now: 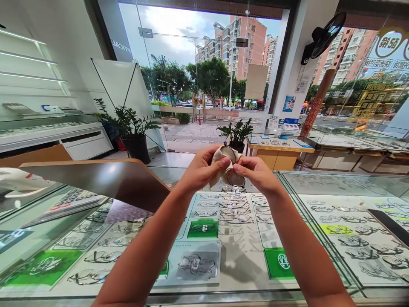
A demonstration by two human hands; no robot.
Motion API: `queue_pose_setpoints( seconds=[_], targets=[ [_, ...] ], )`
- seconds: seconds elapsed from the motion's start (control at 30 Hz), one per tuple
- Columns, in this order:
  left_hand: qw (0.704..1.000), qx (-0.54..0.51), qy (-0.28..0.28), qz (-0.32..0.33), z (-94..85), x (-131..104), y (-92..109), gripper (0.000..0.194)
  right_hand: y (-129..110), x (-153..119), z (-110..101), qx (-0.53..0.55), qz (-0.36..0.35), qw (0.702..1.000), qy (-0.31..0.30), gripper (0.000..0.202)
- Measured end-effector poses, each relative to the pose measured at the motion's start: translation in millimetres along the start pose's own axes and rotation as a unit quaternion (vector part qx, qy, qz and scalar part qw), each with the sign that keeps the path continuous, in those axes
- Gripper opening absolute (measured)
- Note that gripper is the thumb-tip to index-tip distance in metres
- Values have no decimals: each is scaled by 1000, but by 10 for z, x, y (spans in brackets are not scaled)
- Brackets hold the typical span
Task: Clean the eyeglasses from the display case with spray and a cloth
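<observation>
- Workpiece: glasses [237,181], held up above the counter [198,297] with the frame turned on end; one rim uppermost, the other below.
- Left hand [204,167]: closed on the cloth [218,154] and glasses, thumb pressed on the cloth near the upper rim.
- Right hand [255,169]: fingertips and thumb pinching the cloth and glasses from the other side; exact contact with the frame cannot be told.
- Done: glasses lifted clear of the counter; cloth folded about the upper rim.
- In progress (judged): wiping of the lenses.
- Left (judged): completion of the wipe, removal of the cloth, setting down of the glasses. The share of lens surface already cleaned cannot be told.
- Surroundings: display frames [234,204] lie in rows beneath the counter glass, well apart from the workpiece.
</observation>
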State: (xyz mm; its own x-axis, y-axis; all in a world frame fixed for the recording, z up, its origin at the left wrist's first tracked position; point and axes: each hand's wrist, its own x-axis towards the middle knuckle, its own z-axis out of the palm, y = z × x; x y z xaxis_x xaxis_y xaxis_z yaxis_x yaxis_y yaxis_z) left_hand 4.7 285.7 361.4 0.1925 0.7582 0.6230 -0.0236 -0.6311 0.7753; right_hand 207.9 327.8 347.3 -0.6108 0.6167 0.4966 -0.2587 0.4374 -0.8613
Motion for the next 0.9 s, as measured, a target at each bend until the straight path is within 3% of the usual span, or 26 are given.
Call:
queue_pose_setpoints(
  seconds=[0.27, 0.9],
  targets=[
    [994, 105, -10, 38, -14, -13, 41, 36, 78, 10, -32, 40, 13, 999, -8, 34],
    [986, 145, -34, 70, -43, -24, 45, 29, 103, 0, -47, 49, 29, 998, -7, 34]
  ],
)
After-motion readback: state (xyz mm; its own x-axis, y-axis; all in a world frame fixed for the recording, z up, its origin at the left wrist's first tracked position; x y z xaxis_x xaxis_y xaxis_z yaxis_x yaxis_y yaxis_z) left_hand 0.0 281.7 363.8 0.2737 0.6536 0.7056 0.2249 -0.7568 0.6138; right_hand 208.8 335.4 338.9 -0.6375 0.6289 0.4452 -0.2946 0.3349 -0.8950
